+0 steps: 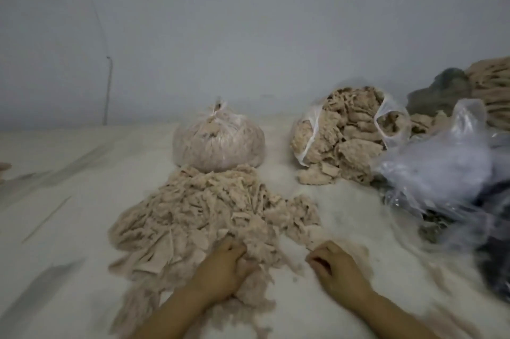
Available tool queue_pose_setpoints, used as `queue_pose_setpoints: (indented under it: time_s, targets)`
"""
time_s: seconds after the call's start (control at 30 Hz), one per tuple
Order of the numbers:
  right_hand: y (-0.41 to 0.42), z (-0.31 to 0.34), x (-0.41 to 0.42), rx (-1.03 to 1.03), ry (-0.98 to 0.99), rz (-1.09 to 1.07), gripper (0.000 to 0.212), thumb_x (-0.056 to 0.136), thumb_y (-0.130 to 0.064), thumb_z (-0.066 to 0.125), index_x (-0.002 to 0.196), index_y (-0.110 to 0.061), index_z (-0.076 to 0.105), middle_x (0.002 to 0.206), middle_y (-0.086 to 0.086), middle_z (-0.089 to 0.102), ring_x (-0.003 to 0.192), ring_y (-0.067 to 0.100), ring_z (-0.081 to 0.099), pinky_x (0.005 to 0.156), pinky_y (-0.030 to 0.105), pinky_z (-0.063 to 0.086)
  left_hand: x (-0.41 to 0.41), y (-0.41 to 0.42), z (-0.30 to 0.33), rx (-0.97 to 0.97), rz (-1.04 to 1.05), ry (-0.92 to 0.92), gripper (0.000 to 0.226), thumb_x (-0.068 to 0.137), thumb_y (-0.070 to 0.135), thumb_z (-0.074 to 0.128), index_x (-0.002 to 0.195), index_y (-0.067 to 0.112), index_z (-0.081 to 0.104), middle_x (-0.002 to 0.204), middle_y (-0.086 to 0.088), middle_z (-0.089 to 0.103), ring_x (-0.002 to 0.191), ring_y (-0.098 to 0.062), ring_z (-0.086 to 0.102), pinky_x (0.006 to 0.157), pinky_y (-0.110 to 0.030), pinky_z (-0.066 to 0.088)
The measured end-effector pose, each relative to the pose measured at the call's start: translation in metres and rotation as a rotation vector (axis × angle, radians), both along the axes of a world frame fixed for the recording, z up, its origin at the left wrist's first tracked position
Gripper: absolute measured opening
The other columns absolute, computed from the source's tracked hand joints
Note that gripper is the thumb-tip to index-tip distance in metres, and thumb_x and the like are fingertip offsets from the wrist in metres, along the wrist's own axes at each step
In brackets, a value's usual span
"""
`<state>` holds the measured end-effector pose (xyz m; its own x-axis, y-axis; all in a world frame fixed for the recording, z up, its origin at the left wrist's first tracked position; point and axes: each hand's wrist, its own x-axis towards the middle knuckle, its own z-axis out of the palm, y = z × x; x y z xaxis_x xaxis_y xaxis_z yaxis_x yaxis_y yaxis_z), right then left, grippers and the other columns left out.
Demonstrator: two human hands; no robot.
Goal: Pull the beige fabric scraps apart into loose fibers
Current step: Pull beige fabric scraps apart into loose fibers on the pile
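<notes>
While tied bag (219, 142) holds fibers, open bag (342, 134) spills scraps.

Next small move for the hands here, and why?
Probably bring the right hand across to the clump that the left hand grips at the near edge of the beige scrap pile, pinch its free side and pull outward. The right hand sits curled on the white surface beside the pile, apparently holding nothing, and tearing a scrap into fibers takes two grips.
</notes>
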<state>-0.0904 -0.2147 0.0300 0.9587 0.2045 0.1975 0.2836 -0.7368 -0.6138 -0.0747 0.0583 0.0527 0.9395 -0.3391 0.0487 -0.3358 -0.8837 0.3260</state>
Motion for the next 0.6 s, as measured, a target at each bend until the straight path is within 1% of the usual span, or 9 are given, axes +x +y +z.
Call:
queue_pose_setpoints:
  time_s: [0.13,0.23,0.27,0.33,0.4,0.43,0.5,0.53,0.6]
  targets:
    - [-0.012,-0.001,-0.03,0.122,-0.041,-0.094,0.014,0.089,-0.014,0.065,0.088,-0.028,0.07,0.094,-0.005,0.065,0.086,0.009,0.059,0.075,0.003,0.037,-0.018,-0.017,-0.003,0.109,0.044,-0.226,0.038,0.092,0.053,0.046,0.101,0.018,0.059,0.119,0.0,0.045,0.114,-0.02,0.041,0.096,-0.028,0.034]
    - [-0.027,0.011,-0.027,0.202,-0.158,-0.2,0.017,0.087,-0.013,0.066,0.094,-0.029,0.068,0.096,-0.001,0.064,0.083,0.007,0.058,0.075,0.004,0.037,-0.026,-0.047,-0.001,-0.043,-0.108,-0.35,0.031,0.094,0.032,0.05,0.116,0.013,0.061,0.129,-0.003,0.049,0.12,-0.02,0.044,0.102,-0.023,0.031]
    - [-0.031,0.015,-0.023,0.122,-0.11,-0.23,0.018,0.088,-0.02,0.066,0.104,-0.027,0.066,0.103,0.001,0.061,0.09,0.011,0.058,0.078,0.006,0.037,-0.027,-0.061,-0.002,-0.074,-0.167,-0.332,0.031,0.094,0.026,0.05,0.119,0.011,0.06,0.13,-0.003,0.049,0.12,-0.018,0.045,0.102,-0.019,0.029]
    - [-0.038,0.021,-0.011,-0.167,0.118,-0.301,0.039,0.087,-0.042,0.064,0.122,-0.025,0.058,0.119,0.004,0.052,0.113,0.023,0.049,0.092,0.025,0.038,-0.027,-0.091,-0.004,-0.12,-0.204,-0.272,0.034,0.094,0.022,0.049,0.125,0.01,0.056,0.132,-0.004,0.048,0.122,-0.018,0.044,0.101,-0.016,0.027]
    - [-0.042,0.023,-0.001,-0.34,0.243,-0.311,0.042,0.085,-0.052,0.061,0.115,-0.024,0.058,0.12,0.004,0.05,0.117,0.027,0.043,0.094,0.035,0.036,-0.022,-0.117,-0.012,-0.131,-0.147,-0.241,0.04,0.095,0.027,0.049,0.131,0.011,0.05,0.135,-0.005,0.046,0.124,-0.019,0.043,0.102,-0.02,0.027]
    - [-0.043,0.024,0.004,-0.3,0.237,-0.277,0.032,0.085,-0.05,0.062,0.103,-0.024,0.059,0.113,0.003,0.054,0.112,0.026,0.047,0.09,0.035,0.037,-0.021,-0.128,-0.015,-0.121,-0.119,-0.203,0.044,0.095,0.031,0.049,0.134,0.011,0.047,0.137,-0.004,0.045,0.127,-0.02,0.041,0.103,-0.021,0.026]
    - [-0.042,0.022,0.009,-0.042,0.197,-0.147,0.023,0.085,-0.041,0.066,0.081,-0.022,0.053,0.087,-0.003,0.058,0.091,0.02,0.055,0.077,0.032,0.039,-0.017,-0.141,-0.02,-0.147,-0.107,-0.091,0.053,0.092,0.038,0.053,0.138,0.015,0.042,0.139,0.0,0.045,0.128,-0.019,0.041,0.103,-0.024,0.028]
    - [-0.041,0.024,0.01,0.088,0.183,-0.09,0.026,0.084,-0.038,0.069,0.075,-0.022,0.051,0.076,-0.006,0.056,0.08,0.015,0.055,0.07,0.031,0.04,-0.015,-0.145,-0.02,-0.208,-0.117,-0.048,0.051,0.09,0.037,0.057,0.136,0.019,0.045,0.134,0.003,0.05,0.123,-0.016,0.045,0.099,-0.026,0.034]
    - [-0.04,0.029,0.012,0.281,0.161,-0.032,0.028,0.079,-0.033,0.076,0.069,-0.021,0.052,0.065,-0.01,0.053,0.064,0.006,0.05,0.059,0.024,0.037,-0.012,-0.148,-0.017,-0.393,-0.093,-0.036,0.029,0.087,0.024,0.062,0.115,0.019,0.061,0.107,0.003,0.064,0.097,-0.011,0.056,0.079,-0.025,0.041]
